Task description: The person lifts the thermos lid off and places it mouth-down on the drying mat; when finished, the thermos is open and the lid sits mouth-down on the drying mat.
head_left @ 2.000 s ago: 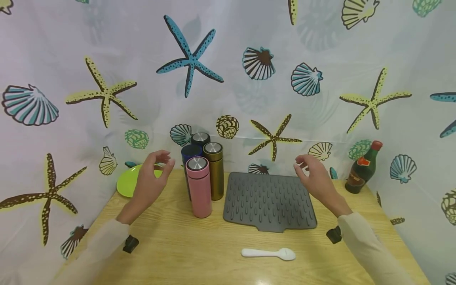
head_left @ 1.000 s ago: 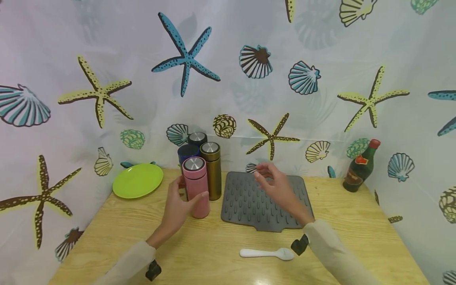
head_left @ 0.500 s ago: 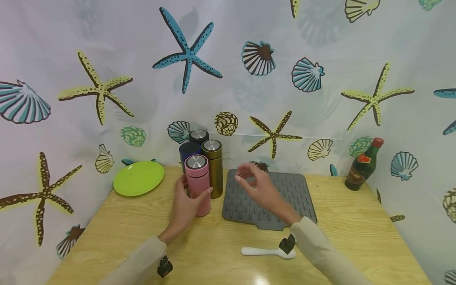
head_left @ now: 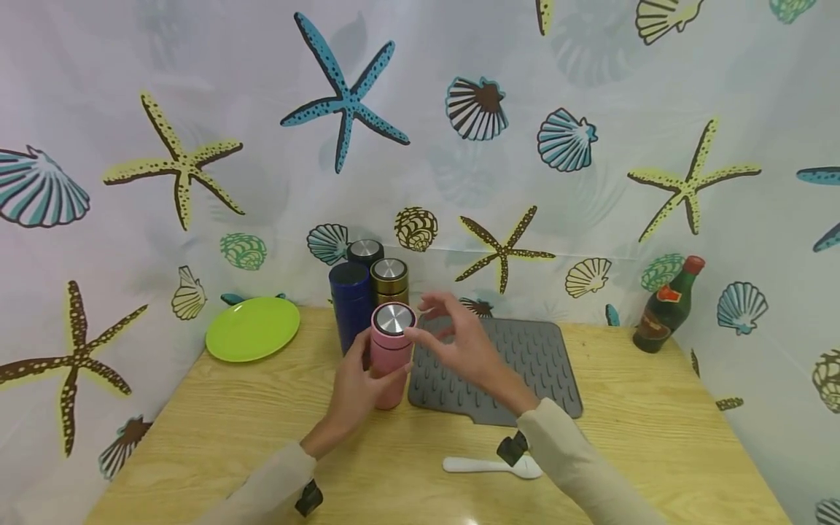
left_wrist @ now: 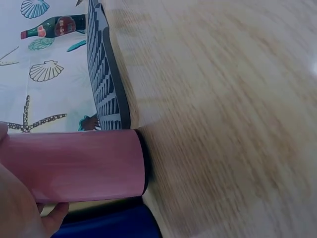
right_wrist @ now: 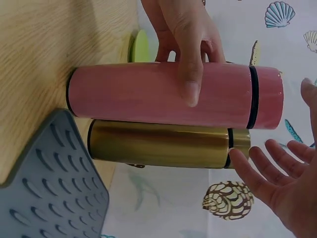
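Pink and smooth-coated, the flask (head_left: 391,351) is held by the left hand (head_left: 351,390) just below and left of centre in the head view. It is kept upright; whether its base touches the table (head_left: 252,408) cannot be told. Grip: body is clasped between left thumb and fingers, upper half, below the black ring (right_wrist: 253,96). Right hand (head_left: 467,351): fingers bent and parted from thumb, nothing held; near the lid (head_left: 395,319), apart from it in the right wrist view.

Handling, as judged: probably metal, so stiff and hard to crush; contents not visible, so weight is unsure, likely moderate. Coat may be slippery and can be scratched. Best held around mid-body with a full wrap; the lid is probably screwed on and should not be trusted for lifting. Tall, narrow shape may be tipped by a push near the top. Gold flask (right_wrist: 158,143) just behind, blue flask (head_left: 351,302) to its upper left, grey mat (head_left: 534,364) at right: knocks possible.
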Motion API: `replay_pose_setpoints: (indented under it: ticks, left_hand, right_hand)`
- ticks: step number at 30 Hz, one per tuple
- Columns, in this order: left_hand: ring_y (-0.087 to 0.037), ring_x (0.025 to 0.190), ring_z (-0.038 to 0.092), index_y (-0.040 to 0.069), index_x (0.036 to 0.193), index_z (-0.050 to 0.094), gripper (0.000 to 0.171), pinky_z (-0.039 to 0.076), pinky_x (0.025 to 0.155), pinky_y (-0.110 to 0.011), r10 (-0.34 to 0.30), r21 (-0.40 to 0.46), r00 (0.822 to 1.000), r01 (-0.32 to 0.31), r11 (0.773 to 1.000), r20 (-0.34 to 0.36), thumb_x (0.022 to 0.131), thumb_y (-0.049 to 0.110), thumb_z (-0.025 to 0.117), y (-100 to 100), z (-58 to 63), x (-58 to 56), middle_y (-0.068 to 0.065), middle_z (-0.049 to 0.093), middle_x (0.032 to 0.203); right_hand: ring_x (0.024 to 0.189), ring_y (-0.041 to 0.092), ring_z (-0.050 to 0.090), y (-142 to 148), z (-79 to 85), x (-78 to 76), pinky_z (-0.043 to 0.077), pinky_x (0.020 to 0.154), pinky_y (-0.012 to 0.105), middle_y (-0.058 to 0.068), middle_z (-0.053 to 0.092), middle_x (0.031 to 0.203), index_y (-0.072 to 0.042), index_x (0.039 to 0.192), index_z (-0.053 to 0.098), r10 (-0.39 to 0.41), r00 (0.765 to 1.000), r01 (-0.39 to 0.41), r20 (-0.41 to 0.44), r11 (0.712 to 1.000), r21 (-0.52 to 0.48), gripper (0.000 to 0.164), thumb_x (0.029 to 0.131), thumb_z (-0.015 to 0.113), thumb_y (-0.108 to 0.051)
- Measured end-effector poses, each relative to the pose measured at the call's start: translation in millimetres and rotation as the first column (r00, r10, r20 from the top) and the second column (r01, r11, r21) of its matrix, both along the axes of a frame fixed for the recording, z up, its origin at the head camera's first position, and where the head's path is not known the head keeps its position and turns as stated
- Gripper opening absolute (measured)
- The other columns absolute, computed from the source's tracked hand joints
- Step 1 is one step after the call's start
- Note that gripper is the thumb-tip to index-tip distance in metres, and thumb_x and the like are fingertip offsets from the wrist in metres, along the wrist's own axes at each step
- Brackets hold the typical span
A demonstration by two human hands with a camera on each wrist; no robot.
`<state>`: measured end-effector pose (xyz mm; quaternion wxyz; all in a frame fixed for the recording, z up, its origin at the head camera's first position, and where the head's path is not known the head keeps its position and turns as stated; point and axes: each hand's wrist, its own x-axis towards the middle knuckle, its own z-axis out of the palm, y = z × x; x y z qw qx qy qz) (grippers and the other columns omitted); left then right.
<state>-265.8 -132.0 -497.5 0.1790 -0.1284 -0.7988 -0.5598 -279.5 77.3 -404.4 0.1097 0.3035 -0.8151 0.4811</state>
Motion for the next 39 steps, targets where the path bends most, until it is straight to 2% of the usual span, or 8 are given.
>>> replay_pose_setpoints:
  ticks: [4,11,17,23,26,30,33,39]
  left_hand:
    - [-0.023,0.121,0.064,0.01,0.148,0.05,0.078,0.056,0.103,-0.047,-0.042,-0.068,0.999,0.04,0.997,-0.033,0.083,0.023,0.091,-1.1,3.6,3.2,-0.01,0.063,0.137]
    - [-0.028,0.118,0.064,0.009,0.148,0.049,0.08,0.058,0.099,-0.051,-0.1,-0.191,0.994,0.105,0.976,0.036,0.082,0.023,0.092,-8.4,23.5,12.8,-0.013,0.061,0.138]
    - [-0.03,0.114,0.063,0.005,0.144,0.055,0.079,0.059,0.095,-0.05,-0.1,-0.421,0.993,0.063,0.905,-0.068,0.077,0.02,0.095,-8.8,38.1,21.2,-0.014,0.064,0.132]
    - [-0.033,0.109,0.062,0.008,0.139,0.062,0.081,0.058,0.088,-0.052,-0.044,-0.606,0.973,-0.105,0.789,-0.226,0.069,0.027,0.099,-3.0,43.3,31.4,-0.013,0.066,0.126]
    - [-0.036,0.112,0.062,0.009,0.139,0.063,0.083,0.055,0.09,-0.057,-0.027,-0.643,0.964,-0.156,0.75,-0.265,0.067,0.028,0.1,0.1,45.6,37.2,-0.014,0.066,0.126]
    - [-0.036,0.113,0.061,0.01,0.138,0.064,0.083,0.054,0.094,-0.059,-0.024,-0.657,0.955,-0.184,0.731,-0.295,0.067,0.028,0.101,2.5,47.7,42.7,-0.014,0.066,0.125]
    - [-0.036,0.113,0.061,0.009,0.137,0.065,0.083,0.054,0.093,-0.059,-0.03,-0.662,0.944,-0.207,0.721,-0.327,0.065,0.029,0.102,1.9,46.9,44.4,-0.014,0.065,0.124]
    - [-0.036,0.114,0.061,0.011,0.137,0.064,0.083,0.054,0.092,-0.058,-0.032,-0.681,0.941,-0.219,0.699,-0.336,0.066,0.031,0.101,0.0,46.4,46.2,-0.014,0.066,0.126]
  right_hand:
    - [0.118,0.022,0.065,0.9,5.5,6.3,0.062,0.087,0.038,0.012,0.062,0.135,-0.011,0.146,0.048,-0.011,0.999,0.014,-0.048,0.997,0.072,0.062,0.095,0.08,-0.026]
    - [0.111,0.017,0.064,7.9,18.3,18.9,0.061,0.079,0.032,0.007,0.056,0.143,-0.02,0.156,0.039,-0.035,0.99,0.066,-0.135,0.972,0.226,0.077,0.094,0.079,-0.042]
    - [0.105,0.017,0.068,16.2,30.6,26.5,0.06,0.079,0.039,0.005,0.061,0.138,-0.02,0.16,0.036,-0.075,0.979,0.139,-0.19,0.925,0.354,0.077,0.097,0.073,-0.045]
    - [0.089,0.015,0.07,21.8,32.3,34.6,0.059,0.073,0.035,0.005,0.066,0.128,-0.025,0.163,0.032,-0.122,0.991,0.135,-0.058,0.893,0.43,0.078,0.099,0.069,-0.05]
    - [0.086,0.011,0.068,23.6,29.3,38.3,0.057,0.07,0.031,0.005,0.068,0.129,-0.021,0.159,0.041,-0.131,0.989,0.091,0.075,0.912,0.4,0.07,0.101,0.067,-0.051]
    - [0.093,0.015,0.071,24.3,26.9,44.7,0.06,0.07,0.029,0.008,0.07,0.128,-0.011,0.141,0.059,-0.126,0.968,0.055,0.217,0.951,0.304,0.053,0.101,0.068,-0.045]
    - [0.105,0.023,0.072,24.3,26.4,49.1,0.063,0.076,0.033,0.009,0.07,0.129,-0.008,0.133,0.064,-0.116,0.96,0.05,0.253,0.966,0.254,0.044,0.1,0.072,-0.037]
    - [0.118,0.027,0.066,27.6,19.8,51.7,0.061,0.093,0.042,0.008,0.065,0.135,-0.009,0.136,0.061,-0.023,0.966,-0.018,0.259,0.988,0.156,0.045,0.096,0.078,-0.022]
